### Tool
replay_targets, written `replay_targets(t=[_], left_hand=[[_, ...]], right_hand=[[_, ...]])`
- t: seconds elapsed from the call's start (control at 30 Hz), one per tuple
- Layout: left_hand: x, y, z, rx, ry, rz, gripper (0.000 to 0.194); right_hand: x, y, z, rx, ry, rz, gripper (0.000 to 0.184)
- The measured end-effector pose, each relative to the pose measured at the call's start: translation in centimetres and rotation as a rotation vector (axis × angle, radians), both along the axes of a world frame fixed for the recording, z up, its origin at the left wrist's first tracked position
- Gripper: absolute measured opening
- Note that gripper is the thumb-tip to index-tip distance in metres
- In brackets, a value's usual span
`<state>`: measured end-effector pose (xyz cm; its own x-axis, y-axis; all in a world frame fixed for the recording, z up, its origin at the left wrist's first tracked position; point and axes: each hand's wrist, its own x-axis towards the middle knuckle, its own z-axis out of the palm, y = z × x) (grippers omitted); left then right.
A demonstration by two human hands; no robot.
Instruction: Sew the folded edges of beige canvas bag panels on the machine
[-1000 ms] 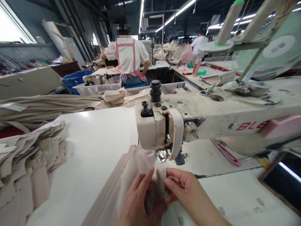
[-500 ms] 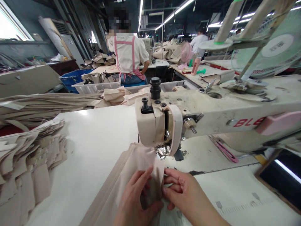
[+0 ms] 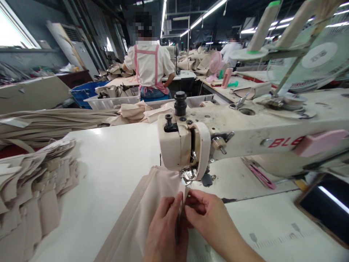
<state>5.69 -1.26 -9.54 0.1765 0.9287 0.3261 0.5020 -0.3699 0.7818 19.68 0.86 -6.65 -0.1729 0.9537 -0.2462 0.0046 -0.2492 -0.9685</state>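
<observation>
A beige fabric piece (image 3: pixel 155 196) lies on the white table and runs up under the presser foot (image 3: pixel 188 176) of a cream sewing machine (image 3: pixel 245 134). My left hand (image 3: pixel 166 233) pinches the fabric's right edge just below the foot, fingers closed on the cloth. My right hand (image 3: pixel 209 218) meets it from the right, its fingers pinching the same folded edge. The two hands touch each other, a short way in front of the needle.
A stack of cut beige pieces (image 3: pixel 29 196) lies at the left edge of the table (image 3: pixel 109 174). Long beige strips (image 3: pixel 49 122) are piled behind. A dark tablet (image 3: pixel 324 207) sits at right. A person in a pink apron (image 3: pixel 149 69) works at another station ahead.
Both hands have moved up toward the presser foot and come together; the gap in the fabric fold between them has closed.
</observation>
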Motion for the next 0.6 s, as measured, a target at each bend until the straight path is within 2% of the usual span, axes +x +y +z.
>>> replay_targets(t=[0.1, 0.2, 0.33, 0.43, 0.6], left_hand=[[-0.17, -0.04, -0.81, 0.027, -0.065, -0.050, 0.046], [-0.62, 0.03, -1.01, 0.082, -0.074, -0.055, 0.051], [-0.92, 0.32, -0.38, 0.148, 0.024, -0.079, 0.059], [-0.79, 0.54, -0.13, 0.117, 0.136, -0.119, 0.062], [-0.86, 0.80, -1.01, 0.065, 0.253, -0.156, 0.081]], right_hand=[[0.26, 0.10, 0.00, -0.058, 0.070, 0.035, 0.029], [0.27, 0.35, -0.40, -0.082, 0.084, -0.008, 0.027], [0.21, 0.87, -0.70, -0.064, 0.037, -0.089, 0.022], [0.37, 0.97, -0.59, -0.076, 0.065, -0.092, 0.022], [0.70, 0.73, -0.47, -0.105, 0.130, -0.074, 0.021]])
